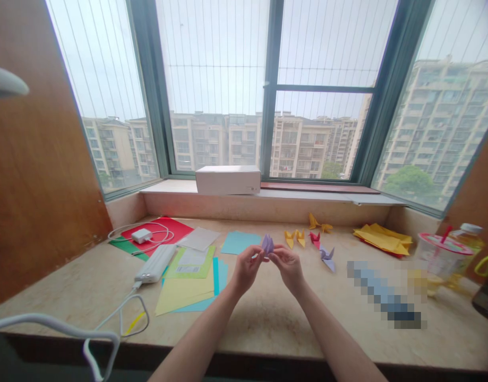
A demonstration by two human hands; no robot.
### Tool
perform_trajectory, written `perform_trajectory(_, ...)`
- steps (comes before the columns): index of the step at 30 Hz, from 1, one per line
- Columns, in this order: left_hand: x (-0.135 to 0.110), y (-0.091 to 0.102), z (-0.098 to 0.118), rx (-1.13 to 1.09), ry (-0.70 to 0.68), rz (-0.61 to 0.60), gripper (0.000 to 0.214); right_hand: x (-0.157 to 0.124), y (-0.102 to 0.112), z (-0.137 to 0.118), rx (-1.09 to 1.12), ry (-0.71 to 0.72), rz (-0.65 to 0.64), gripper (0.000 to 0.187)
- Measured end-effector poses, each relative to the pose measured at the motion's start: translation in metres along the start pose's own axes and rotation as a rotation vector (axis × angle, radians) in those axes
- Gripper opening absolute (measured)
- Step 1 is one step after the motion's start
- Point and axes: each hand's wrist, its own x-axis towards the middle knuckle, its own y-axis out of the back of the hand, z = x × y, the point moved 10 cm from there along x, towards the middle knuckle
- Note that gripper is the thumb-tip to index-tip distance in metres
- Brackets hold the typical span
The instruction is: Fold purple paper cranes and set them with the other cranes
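Observation:
Both hands meet above the middle of the desk (267,318). My left hand (247,269) and my right hand (288,266) pinch a small folded piece of purple paper (267,244) between their fingertips. The paper stands up in two points above the fingers. Just behind the hands lie finished paper cranes: two yellow ones (294,237), a red one (315,239), a purple one (326,258) and a further yellow one (318,223).
Coloured paper sheets (190,289) lie at the left with a white power bank (155,263), a charger (142,235) and cables. A white box (228,179) sits on the window sill. Yellow paper (381,237), a lidded cup (441,254) and a bottle (469,241) stand at the right.

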Motion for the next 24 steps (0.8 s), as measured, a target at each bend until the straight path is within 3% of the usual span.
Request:
perform_trajectory(8, -0.015, 0.002, -0.002, -0.01, 0.094, 0.126, 0.032, -0.015, -0.009, 0.004, 0.044, -0.067, 0.054, 0.02)
perform_trajectory(16, -0.05, 0.006, 0.008, 0.007, 0.136, 0.124, 0.027, -0.056, -0.012, -0.01, 0.055, -0.115, 0.093, 0.023)
perform_trajectory(20, -0.072, 0.005, 0.008, -0.035, 0.154, 0.163, 0.027, -0.076, -0.012, -0.011, 0.094, -0.145, 0.147, 0.042)
perform_trajectory(24, -0.086, 0.004, 0.005, -0.113, 0.175, 0.206, 0.043, -0.083, -0.013, -0.01, 0.096, -0.189, 0.155, 0.045)
